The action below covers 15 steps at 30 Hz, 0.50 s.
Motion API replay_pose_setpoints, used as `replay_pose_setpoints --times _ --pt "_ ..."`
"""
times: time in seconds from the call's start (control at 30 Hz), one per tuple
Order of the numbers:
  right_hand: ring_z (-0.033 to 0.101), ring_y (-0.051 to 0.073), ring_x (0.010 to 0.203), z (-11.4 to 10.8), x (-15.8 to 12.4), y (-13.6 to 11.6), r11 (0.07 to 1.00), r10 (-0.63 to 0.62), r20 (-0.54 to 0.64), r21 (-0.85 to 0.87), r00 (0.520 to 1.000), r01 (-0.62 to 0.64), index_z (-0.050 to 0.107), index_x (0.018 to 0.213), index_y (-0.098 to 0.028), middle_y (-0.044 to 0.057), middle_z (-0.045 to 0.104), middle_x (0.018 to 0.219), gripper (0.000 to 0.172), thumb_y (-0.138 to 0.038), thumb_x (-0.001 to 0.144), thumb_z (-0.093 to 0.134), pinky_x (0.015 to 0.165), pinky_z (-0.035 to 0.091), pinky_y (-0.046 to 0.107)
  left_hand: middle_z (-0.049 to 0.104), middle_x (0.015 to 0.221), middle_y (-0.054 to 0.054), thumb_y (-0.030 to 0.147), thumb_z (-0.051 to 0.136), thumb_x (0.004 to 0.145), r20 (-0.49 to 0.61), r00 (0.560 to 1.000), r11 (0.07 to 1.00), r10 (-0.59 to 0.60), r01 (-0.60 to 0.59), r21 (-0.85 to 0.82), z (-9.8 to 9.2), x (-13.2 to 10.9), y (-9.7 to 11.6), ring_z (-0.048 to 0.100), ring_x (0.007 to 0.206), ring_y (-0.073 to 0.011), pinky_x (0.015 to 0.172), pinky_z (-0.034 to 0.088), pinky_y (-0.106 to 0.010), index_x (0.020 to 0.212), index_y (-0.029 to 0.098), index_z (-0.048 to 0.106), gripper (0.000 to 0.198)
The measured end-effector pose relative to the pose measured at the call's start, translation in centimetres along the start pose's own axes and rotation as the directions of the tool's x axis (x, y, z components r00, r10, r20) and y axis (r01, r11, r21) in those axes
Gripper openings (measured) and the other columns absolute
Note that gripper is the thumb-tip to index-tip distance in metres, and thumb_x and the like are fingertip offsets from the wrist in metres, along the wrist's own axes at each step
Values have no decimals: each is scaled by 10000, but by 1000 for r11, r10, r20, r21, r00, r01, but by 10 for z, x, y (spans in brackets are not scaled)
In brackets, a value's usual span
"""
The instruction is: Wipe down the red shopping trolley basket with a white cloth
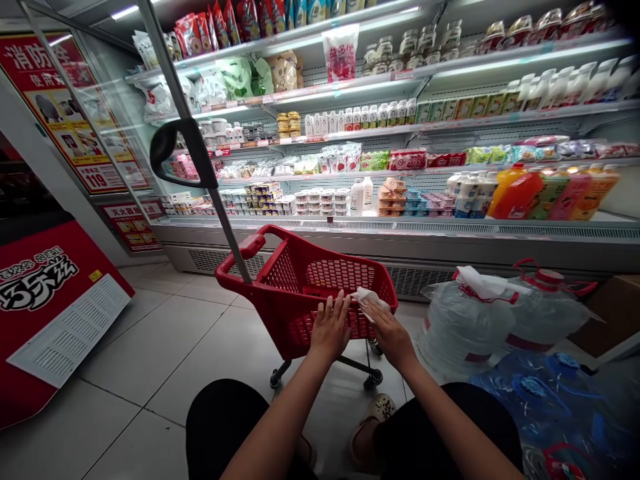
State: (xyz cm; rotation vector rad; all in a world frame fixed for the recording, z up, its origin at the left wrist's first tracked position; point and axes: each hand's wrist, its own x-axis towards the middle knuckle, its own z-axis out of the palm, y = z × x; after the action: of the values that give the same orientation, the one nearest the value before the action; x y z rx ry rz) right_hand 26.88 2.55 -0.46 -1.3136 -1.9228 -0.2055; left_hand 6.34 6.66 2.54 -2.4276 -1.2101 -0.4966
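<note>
While right hand (391, 333) half-hides cloth (369, 297), left hand (330, 331) against red cart (293, 327)

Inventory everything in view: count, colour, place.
Cart: one, red, centre.
Cloth: one, white, cart's rim.
Pole: one, grey, centre-left.
Cooler: one, grey, behind cart.
Packaged goods: many, multicoloured, inside cooler.
Jugs: several, clear and blue, right.
Box: one, brown, right.
Cabinet: one, red, left.
Posters: two, mostly red, left.
Floor: one, grey, below.
Shoes: two, beige, bottom centre.
Legs: two, black-clad, bottom.
Left hand: one, bare, at cart's rim.
Right hand: one, bare, on cloth.
</note>
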Motion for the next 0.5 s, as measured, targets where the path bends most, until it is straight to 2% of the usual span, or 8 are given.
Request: replay_pose_setpoints --times 0.13,0.3,0.4,0.5 --pt "422 226 1518 -5 6 9 1000 -1 19 -17 1000 1 467 1578 -296 45 536 1584 523 -202 1078 345 1261 348 532 208 1752 -57 463 529 985 -2 1000 1000 -1 1 -8 1 2 9 305 1546 -344 1236 295 -525 1697 211 132 853" --pt "325 245 1568 3 15 11 996 -85 104 -7 991 87 502 1548 -276 60 443 1650 486 -225 1086 361 1273 291 575 215 1750 -55 425 525 984 -11 1000 1000 7 -7 -17 -1 2 15 320 1537 -336 1232 302 -521 1697 209 125 846" --pt "312 238 1572 8 16 11 994 -113 96 21 989 111 486 1560 -255 78 416 1665 504 -192 1077 358 1266 319 553 205 1750 -55 415 519 988 -4 1000 1000 12 -12 -29 -3 1 16 328 1536 -335 1233 298 -522 1696 200 130 836" --pt "330 219 1563 8 13 17 990 -136 90 38 987 133 401 1615 -270 71 401 1674 574 -151 1056 357 1247 382 503 206 1748 -45 399 522 988 4 999 999 35 -35 -29 -7 -1 11 332 1540 -323 1245 283 -516 1699 221 102 845"
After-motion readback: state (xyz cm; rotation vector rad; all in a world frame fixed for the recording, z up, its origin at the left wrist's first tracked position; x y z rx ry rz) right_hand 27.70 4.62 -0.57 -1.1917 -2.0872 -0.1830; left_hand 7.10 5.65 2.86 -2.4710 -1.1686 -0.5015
